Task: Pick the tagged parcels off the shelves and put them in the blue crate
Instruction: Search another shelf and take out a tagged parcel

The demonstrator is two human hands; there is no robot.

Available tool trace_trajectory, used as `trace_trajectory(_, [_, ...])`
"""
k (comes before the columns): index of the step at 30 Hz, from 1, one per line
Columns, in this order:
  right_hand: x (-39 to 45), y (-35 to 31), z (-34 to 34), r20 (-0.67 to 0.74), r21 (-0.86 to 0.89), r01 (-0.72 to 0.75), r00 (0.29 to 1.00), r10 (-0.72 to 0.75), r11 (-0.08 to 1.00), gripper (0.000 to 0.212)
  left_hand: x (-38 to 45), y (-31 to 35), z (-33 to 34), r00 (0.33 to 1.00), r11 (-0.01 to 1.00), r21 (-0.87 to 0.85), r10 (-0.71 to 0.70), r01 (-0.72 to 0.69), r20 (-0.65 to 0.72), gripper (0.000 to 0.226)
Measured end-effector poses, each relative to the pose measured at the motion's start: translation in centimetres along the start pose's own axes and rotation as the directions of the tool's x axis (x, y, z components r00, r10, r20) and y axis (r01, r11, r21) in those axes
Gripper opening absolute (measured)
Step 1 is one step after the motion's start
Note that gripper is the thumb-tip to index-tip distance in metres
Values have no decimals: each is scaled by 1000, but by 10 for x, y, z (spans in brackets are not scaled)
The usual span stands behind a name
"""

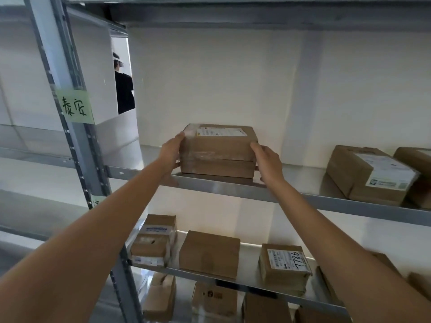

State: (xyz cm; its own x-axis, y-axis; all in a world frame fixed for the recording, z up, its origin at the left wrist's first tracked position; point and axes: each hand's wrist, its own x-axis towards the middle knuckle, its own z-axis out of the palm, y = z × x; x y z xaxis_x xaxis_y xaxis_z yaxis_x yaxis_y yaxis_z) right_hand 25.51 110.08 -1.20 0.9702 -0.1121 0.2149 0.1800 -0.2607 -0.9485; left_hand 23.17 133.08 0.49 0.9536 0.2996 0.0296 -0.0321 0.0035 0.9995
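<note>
Both hands, left hand and right hand, clamp the box sides at the shelf edge; a loose grip could drop it.

Matt cardboard parcel, glossy metal shelf
</note>
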Motion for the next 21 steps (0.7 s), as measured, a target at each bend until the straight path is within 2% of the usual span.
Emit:
trace_trajectory(3, [0, 2, 5, -45, -14, 29, 999, -29, 999, 51, 5, 2, 1, 1000, 1000, 21, 22, -21, -8, 36])
trace_trajectory(6, [-5, 10, 8, -47, -12, 52, 998, -52, 999, 51, 7, -9, 3, 997, 996, 53, 78, -76, -30, 45])
trace_trajectory(8, [-8, 16, 11, -62, -90, 88, 994, -94, 992, 50, 5, -26, 6, 985, 973, 178, 163, -150, -64, 58])
trace_trajectory(11, [-10, 23, 17, -113, -198, 128, 982, -152, 972, 52, -2, -51, 8, 935, 908, 333, 319, -255, -155, 54])
trace_trajectory(14, [-13, 30, 22, -192, -197, 158, 962, -196, 968, 54, -14, -80, 1, 849, 808, 394, 516, -438, -116, 42])
trace_trajectory(16, [-18, 34, 22, -258, -176, 207, 934, -248, 962, 50, -25, -102, -11, 784, 727, 486, 608, -486, -126, 40])
trace_trajectory(18, [-23, 38, 22, -313, -140, 282, 897, -313, 949, 47, -34, -124, -23, 728, 623, 612, 677, -487, -110, 38])
trace_trajectory(21, [-35, 44, 22, -406, -85, 443, 803, -437, 893, 44, -41, -153, -35, 708, 526, 745, 698, -410, -103, 37])
